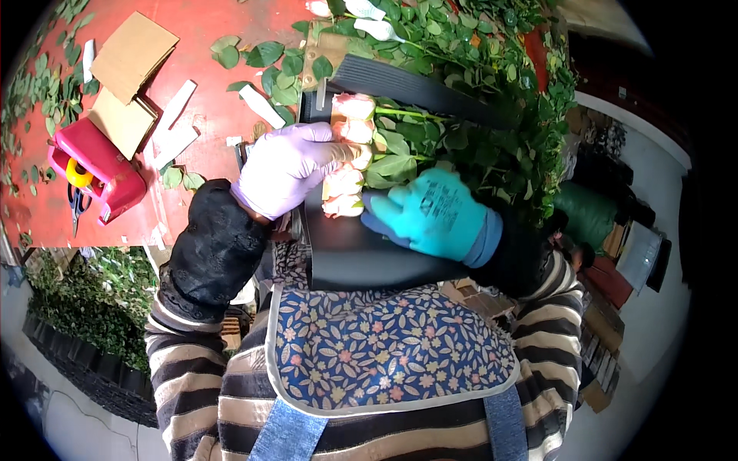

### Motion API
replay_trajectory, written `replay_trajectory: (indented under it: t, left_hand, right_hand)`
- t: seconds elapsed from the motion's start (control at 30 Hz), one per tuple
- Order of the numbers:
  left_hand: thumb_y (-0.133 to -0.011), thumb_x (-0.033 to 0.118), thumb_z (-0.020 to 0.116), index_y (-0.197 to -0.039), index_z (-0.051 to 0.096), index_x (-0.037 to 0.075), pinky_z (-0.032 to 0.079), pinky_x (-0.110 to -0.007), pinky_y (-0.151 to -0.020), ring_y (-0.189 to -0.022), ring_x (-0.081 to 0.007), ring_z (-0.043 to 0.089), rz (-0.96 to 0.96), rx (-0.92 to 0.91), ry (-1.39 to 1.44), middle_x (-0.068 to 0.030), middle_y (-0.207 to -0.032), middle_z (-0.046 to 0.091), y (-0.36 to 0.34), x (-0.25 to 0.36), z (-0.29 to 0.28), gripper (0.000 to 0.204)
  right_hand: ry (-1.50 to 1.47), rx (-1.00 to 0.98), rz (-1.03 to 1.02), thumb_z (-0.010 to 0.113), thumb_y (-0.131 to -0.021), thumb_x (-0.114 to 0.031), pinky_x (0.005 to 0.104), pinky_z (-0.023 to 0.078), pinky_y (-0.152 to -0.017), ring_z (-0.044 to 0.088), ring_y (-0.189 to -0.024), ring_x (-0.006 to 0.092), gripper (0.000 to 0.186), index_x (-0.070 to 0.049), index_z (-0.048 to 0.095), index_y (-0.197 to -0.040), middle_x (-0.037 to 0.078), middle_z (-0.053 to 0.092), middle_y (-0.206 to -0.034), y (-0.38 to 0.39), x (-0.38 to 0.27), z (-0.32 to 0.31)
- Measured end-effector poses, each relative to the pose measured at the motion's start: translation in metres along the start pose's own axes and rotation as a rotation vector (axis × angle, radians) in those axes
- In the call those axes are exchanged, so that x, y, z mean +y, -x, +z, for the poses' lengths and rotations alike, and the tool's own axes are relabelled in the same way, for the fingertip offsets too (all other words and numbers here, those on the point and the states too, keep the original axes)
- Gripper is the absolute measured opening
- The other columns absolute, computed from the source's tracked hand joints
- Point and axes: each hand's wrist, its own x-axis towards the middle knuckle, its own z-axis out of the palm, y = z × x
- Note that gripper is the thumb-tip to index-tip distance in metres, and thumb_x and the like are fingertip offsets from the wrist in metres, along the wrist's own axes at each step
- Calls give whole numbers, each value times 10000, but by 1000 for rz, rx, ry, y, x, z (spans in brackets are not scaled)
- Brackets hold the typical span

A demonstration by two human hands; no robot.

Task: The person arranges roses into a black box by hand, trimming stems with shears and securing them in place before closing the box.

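Pale pink roses (353,107), heads lined up, on a black surface (369,250), leafy stems (411,114) rightward, perhaps five.

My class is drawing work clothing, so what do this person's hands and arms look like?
The left hand wears a lilac glove; the right hand wears a turquoise glove with dark printing on its back and a bluer cuff. Black oversleeves, the left one lacy, follow behind the gloves; beyond them the sleeves have dark and tan stripes.

left hand (283,170) pointing rightward, right hand (435,215) curled
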Motion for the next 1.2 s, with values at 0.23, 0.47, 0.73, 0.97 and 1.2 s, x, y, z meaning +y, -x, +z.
replay_trajectory:
  t: [0.23, 0.47, 0.73, 0.97, 1.2]
  left_hand:
    - [-808, 120, 754, -1105, 738, 78, 532, -374, -757, -869, -298, 657, -56, -62, -2, -94, -935, 658, 6, -2, -4, 301]
    - [-797, 137, 767, -1127, 721, 100, 509, -405, -768, -882, -304, 617, -4, 1, -55, -85, -918, 629, 10, -9, 4, 335]
    - [-803, 138, 751, -1138, 703, 107, 479, -424, -740, -834, -309, 584, 66, -12, -56, -82, -856, 576, 12, -13, 8, 340]
    - [-808, 267, 740, -1144, 711, 119, 420, -413, -735, -859, -276, 559, 87, -36, -441, -64, -890, 552, 13, 7, 9, 369]
    - [-747, 242, 792, -1076, 732, 147, 415, -396, -734, -857, -246, 561, 135, 78, -594, -34, -951, 580, 11, 12, 20, 347]
  right_hand:
    - [-59, -7, 109, 675, -851, -365, 359, 478, -526, 602, -546, 193, 350, -123, 694, -1102, 0, 612, -696, -3, 6, 7]
    - [-78, -32, 8, 592, -924, -325, 422, 456, -461, 610, -541, 240, 229, -111, 623, -847, 43, 590, -664, -13, 11, 19]
    - [-159, -35, 114, 630, -862, -359, 440, 481, -540, 649, -636, 253, 210, -165, 694, -812, 37, 641, -707, -19, 3, 39]
    - [-241, -157, 99, 604, -912, -398, 461, 469, -526, 639, -586, 286, 289, -158, 692, -778, 62, 624, -647, -17, 20, 35]
    - [108, 188, 248, 538, -966, -291, 417, 451, -480, 612, -533, 244, 297, -87, 626, -1162, 37, 610, -622, -5, 31, 15]
